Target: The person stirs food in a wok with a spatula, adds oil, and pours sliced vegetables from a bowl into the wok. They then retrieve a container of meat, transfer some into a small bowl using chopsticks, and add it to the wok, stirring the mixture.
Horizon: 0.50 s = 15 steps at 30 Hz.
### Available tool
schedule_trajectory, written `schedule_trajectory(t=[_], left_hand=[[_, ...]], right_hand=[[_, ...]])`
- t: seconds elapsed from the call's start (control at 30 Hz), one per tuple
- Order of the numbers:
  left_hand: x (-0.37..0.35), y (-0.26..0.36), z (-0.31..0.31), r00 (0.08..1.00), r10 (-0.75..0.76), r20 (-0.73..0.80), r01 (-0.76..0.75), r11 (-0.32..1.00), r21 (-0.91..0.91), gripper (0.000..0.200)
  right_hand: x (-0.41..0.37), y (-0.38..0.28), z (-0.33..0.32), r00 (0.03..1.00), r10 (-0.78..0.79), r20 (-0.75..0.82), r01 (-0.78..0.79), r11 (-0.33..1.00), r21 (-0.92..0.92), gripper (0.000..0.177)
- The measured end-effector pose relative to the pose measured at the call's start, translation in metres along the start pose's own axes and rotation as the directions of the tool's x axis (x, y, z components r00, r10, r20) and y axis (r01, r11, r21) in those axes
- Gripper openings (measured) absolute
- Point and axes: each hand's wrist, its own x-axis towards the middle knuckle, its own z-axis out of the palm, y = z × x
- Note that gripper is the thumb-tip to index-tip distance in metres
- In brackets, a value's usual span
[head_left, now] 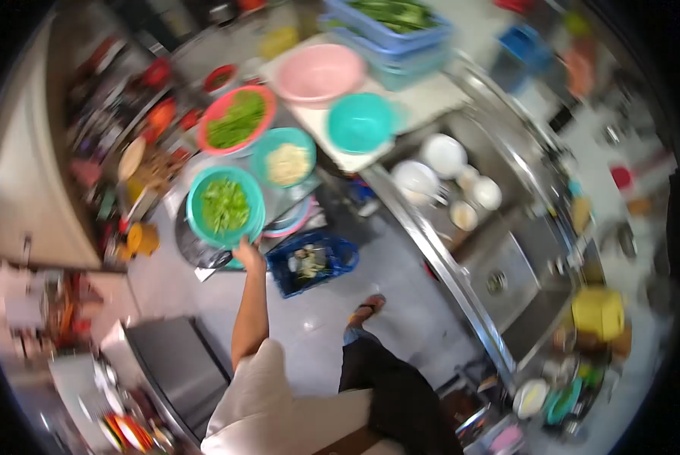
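Observation:
My left hand (250,254) reaches out at the end of a bare forearm and is closed on the near rim of a teal basin (196,221). Chopped green vegetables (224,205) lie inside that basin. Right behind it stands a second teal basin (260,164) with pale chopped pieces (288,164) in it. A red-rimmed colander (205,136) of leafy greens (239,119) is farther back. Motion blur softens the fingers. My right hand is out of view.
A blue basket (278,286) with scraps sits on the floor beside my foot (372,305). To the right, a steel sink (499,189) holds several white bowls (444,155). A pink basin (320,73) and an empty teal bowl (360,123) stand on the counter, near stacked blue crates (389,38).

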Motion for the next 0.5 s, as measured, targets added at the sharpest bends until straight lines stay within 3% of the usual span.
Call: schedule_trajectory(t=[0.07, 0.1, 0.13, 0.17, 0.23, 0.27, 0.3, 0.33, 0.4, 0.43, 0.5], left_hand=[[-0.07, -0.046, -0.006, 0.983, -0.173, 0.06, 0.171, 0.985, 0.029, 0.041], [-0.136, -0.042, 0.009, 0.961, -0.206, 0.185, 0.187, 0.975, 0.116, 0.042], [-0.183, -0.054, 0.008, 0.875, -0.342, 0.342, 0.304, 0.939, 0.161, 0.041], [-0.227, -0.071, 0.003, 0.835, -0.415, 0.363, 0.359, 0.909, 0.212, 0.039], [-0.311, -0.094, -0.018, 0.663, -0.572, 0.483, 0.473, 0.82, 0.322, 0.04], [-0.367, -0.081, -0.021, 0.587, -0.602, 0.541, 0.471, 0.797, 0.377, 0.038], [-0.423, -0.066, -0.021, 0.51, -0.625, 0.591, 0.467, 0.778, 0.42, 0.037], [-0.457, -0.068, -0.031, 0.375, -0.683, 0.627, 0.461, 0.724, 0.514, 0.037], [-0.536, -0.056, -0.03, 0.23, -0.759, 0.609, 0.371, 0.647, 0.666, 0.035], [-0.572, -0.044, -0.039, 0.1, -0.787, 0.609, 0.33, 0.604, 0.726, 0.034], [-0.642, -0.027, -0.049, -0.142, -0.765, 0.628, 0.14, 0.613, 0.778, 0.033]], right_hand=[[-0.017, 0.09, 0.002, 0.994, 0.103, -0.031, -0.105, 0.993, -0.048, 0.036], [-0.027, 0.142, 0.006, 0.983, 0.178, -0.046, -0.181, 0.98, -0.081, 0.036], [-0.042, 0.187, 0.009, 0.962, 0.267, -0.063, -0.272, 0.955, -0.119, 0.036], [-0.053, 0.232, 0.011, 0.932, 0.356, -0.072, -0.363, 0.919, -0.151, 0.036], [-0.054, 0.296, 0.01, 0.817, 0.567, -0.107, -0.577, 0.8, -0.165, 0.036], [-0.056, 0.325, 0.012, 0.735, 0.671, -0.098, -0.678, 0.72, -0.152, 0.036], [-0.061, 0.335, 0.01, 0.542, 0.819, -0.189, -0.827, 0.56, 0.052, 0.042], [-0.067, 0.354, 0.007, 0.549, 0.822, -0.152, -0.823, 0.564, 0.075, 0.046], [-0.05, 0.381, 0.019, 0.394, 0.872, -0.289, -0.915, 0.403, -0.033, 0.052], [-0.062, 0.407, 0.01, 0.579, 0.815, -0.012, -0.815, 0.579, -0.015, 0.059], [-0.051, 0.421, 0.022, 0.474, 0.875, 0.098, -0.856, 0.431, 0.284, 0.071]])
